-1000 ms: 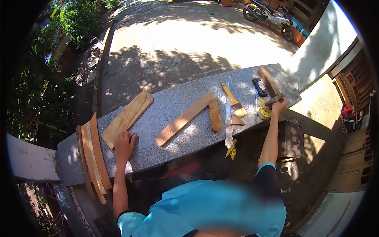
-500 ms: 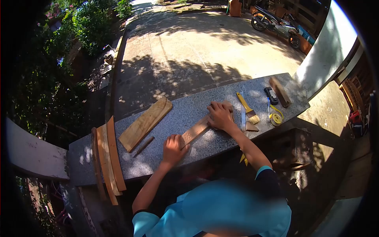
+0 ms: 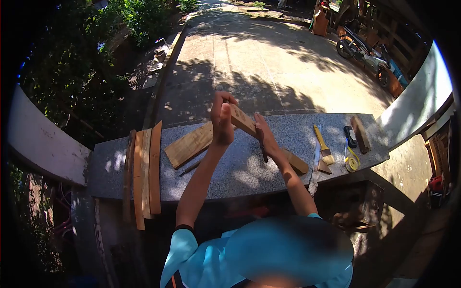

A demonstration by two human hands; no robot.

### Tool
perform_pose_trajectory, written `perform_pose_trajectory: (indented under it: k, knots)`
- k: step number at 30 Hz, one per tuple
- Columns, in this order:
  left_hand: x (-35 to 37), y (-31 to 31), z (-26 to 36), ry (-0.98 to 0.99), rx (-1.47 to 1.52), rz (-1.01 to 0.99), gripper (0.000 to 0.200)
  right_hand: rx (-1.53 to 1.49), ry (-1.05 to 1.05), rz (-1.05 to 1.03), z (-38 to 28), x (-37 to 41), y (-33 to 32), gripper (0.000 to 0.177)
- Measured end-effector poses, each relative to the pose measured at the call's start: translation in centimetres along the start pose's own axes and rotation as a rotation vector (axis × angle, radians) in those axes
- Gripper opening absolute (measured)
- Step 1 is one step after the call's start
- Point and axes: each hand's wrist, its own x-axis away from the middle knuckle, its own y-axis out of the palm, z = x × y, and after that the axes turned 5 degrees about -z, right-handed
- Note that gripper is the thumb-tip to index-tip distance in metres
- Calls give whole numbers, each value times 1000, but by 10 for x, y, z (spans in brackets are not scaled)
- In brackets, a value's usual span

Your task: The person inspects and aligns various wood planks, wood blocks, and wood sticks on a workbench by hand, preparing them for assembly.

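My left hand (image 3: 222, 122) is raised above the stone table, its fingers closed round the upper end of a short wooden piece (image 3: 244, 121). My right hand (image 3: 267, 138) grips the lower end of that same piece, which tilts down to the right. Something thin and dark shows below my right palm; I cannot make out what it is. Beneath my right forearm a wooden block (image 3: 296, 162) lies on the table. A wide plank (image 3: 189, 145) is partly hidden behind my left forearm, with a thin dark stick-like tool (image 3: 190, 168) beside it.
Several long wooden strips (image 3: 154, 168) overhang the left side of the speckled table (image 3: 230, 177). To the right are a yellow-handled brush (image 3: 323, 145), a ruler (image 3: 317, 152), a yellow tape (image 3: 352, 163), a black-and-grey device (image 3: 351, 137) and a wood block (image 3: 360, 134). A motorbike (image 3: 365, 55) stands beyond.
The wooden piece has been lifted off the table and tilted between my hands. My left hand has risen and moved away from me. The view has shifted, and the block under my right arm now shows.
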Motion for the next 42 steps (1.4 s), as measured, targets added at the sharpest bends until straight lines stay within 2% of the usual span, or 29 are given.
perform_pose_trajectory:
  k: [2, 4, 7, 8, 10, 11, 14, 16, 17, 20, 21, 22, 23, 26, 27, 28, 30, 31, 36, 38, 42]
  knots:
    - [-10, 14, -4, -37, 58, 22, 39, -137, 40, 27, -10, -7, -2, 66]
    - [-16, 27, -1, -87, 112, 2, 46, -238, 44, 44, -60, -15, -12, 67]
    - [-26, 56, 17, 59, 33, -26, 49, -680, 25, 19, -147, -19, -41, 72]
    - [-29, 59, 24, 69, -47, -108, 50, -609, -74, 50, -147, -19, -44, 74]
    - [-31, 71, 15, 56, -33, -63, 52, -462, -280, 111, -146, -21, -55, 78]
    - [-33, 69, 12, 81, -30, -47, 53, -606, -159, 129, -123, -26, -46, 78]
    - [-36, 58, 6, 83, -30, -45, 55, -492, 183, -83, -31, -17, -30, 78]
    - [-38, 52, 5, 2, -39, -63, 55, -417, 159, -98, 3, -17, -29, 74]
    - [-39, 55, 8, 26, -50, -69, 54, -377, 143, -111, 15, -21, -30, 72]
    - [-41, 71, 6, 88, -62, -99, 53, -514, -57, 43, -88, -31, -56, 72]
    - [-43, 79, 11, 53, 34, -100, 53, -441, -136, 42, -117, -33, -69, 72]
    - [-43, 79, 9, 71, -127, -123, 56, -368, -217, 44, -141, -34, -79, 73]
    - [-43, 79, 9, 72, -128, -114, 56, -431, -305, 35, -156, -35, -81, 72]
    - [-41, 73, 10, 95, -106, -62, 55, -457, -60, 152, -94, -34, -49, 70]
    - [-39, 67, 11, 106, -96, -44, 54, -495, 9, 77, -68, -25, -39, 69]
    - [-38, 60, 11, 67, -46, -52, 54, -533, 76, 2, -38, -14, -28, 69]
    - [-34, 50, 13, -11, 54, -65, 52, -544, 164, 108, 35, 5, -1, 69]
    - [-32, 56, 20, -125, 128, 38, 48, -587, 153, 158, 48, 13, 6, 68]
    - [-28, 60, 22, -176, 211, 20, 41, -749, 121, 319, 34, 38, 12, 66]
    - [-25, 57, 23, -190, 210, 13, 39, -833, 88, 134, 78, 34, 0, 65]
    - [-25, 44, 15, -228, 254, 19, 37, -905, 228, -39, 89, 29, -34, 67]
